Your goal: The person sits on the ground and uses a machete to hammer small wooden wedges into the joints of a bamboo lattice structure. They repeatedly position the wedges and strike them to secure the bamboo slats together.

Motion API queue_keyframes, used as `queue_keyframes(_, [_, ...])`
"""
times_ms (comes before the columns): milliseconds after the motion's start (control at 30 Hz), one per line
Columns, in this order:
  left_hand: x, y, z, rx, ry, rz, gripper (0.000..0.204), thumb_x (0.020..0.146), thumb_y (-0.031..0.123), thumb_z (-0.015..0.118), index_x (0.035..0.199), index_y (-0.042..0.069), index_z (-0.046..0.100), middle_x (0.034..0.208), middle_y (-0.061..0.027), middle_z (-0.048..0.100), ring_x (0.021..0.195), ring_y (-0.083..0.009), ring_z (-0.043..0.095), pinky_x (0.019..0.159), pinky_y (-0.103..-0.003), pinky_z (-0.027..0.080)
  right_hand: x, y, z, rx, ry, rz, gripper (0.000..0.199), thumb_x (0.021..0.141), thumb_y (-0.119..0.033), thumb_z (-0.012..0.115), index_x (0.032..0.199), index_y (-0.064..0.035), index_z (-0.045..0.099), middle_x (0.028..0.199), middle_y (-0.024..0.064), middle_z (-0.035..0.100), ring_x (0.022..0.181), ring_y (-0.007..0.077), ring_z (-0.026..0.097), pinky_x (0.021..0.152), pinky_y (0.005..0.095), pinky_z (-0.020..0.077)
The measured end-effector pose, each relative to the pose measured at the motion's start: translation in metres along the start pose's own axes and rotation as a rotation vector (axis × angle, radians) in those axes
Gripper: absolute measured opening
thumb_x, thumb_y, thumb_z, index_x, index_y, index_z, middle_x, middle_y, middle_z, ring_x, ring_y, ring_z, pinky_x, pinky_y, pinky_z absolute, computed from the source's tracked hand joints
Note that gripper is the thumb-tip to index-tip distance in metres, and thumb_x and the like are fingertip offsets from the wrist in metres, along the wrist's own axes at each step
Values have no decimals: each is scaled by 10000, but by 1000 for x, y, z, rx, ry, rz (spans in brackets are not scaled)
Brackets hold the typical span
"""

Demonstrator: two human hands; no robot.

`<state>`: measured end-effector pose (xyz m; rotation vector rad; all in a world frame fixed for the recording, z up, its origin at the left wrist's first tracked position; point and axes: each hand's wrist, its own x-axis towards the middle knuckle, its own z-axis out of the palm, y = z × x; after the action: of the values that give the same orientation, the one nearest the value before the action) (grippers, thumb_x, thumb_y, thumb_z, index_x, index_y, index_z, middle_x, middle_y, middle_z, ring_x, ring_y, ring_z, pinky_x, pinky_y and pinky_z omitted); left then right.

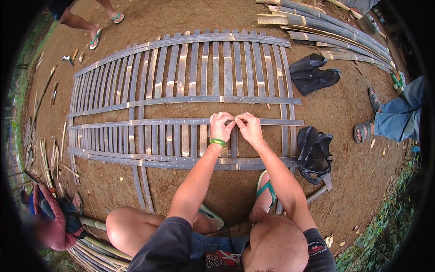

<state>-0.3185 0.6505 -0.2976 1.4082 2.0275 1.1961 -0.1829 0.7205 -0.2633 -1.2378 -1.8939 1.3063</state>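
My left hand (221, 128), with a green and yellow band at its wrist, and my right hand (249, 128) meet fingertip to fingertip over a long dark bamboo rail (281, 122). Both are closed in a pinch; what lies between the fingers is too small or hidden to make out. Just below them, a bamboo slat (234, 144) runs down to the lower rail (181, 162). More upright slats fill this near panel to the left of my hands. Beyond it lies a second slatted panel (204, 68) with taller slats between two rails.
Black plastic bags (313, 154) lie at the panels' right ends. Split bamboo poles (326, 29) are piled at the far right. People stand at the right (394, 118) and far left (84, 22); another sits at the lower left (54, 213). A hammer (69, 59) lies on the dirt.
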Motion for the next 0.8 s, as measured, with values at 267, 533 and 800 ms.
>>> queue_keyframes(267, [-3,-4,3,-37,0,4,104,799,152,810,853,92,744,1003,-43,721,1021,-260,651,1090,-457,357,-39,-44,-32,42,139,-26,138,936,-85,702,1016,23,731,878,126,695,793,235,695,734,330,554])
queue_keyframes(533, [-2,-15,1,-59,28,3,92,784,161,823,805,101,757,985,-30,730,995,-247,660,1096,-455,353,-251,-13,-173,-592,447,75,64,909,-36,684,938,14,656,926,173,653,898,336,640,819,443,506])
queue_keyframes(800, [2,-18,2,-42,-4,26,117,781,187,819,803,91,755,969,-48,739,994,-247,670,1073,-446,361,-339,106,-211,-993,722,805,749,843,-357,812,1400,3,464,1223,285,502,1136,493,522,958,565,469])
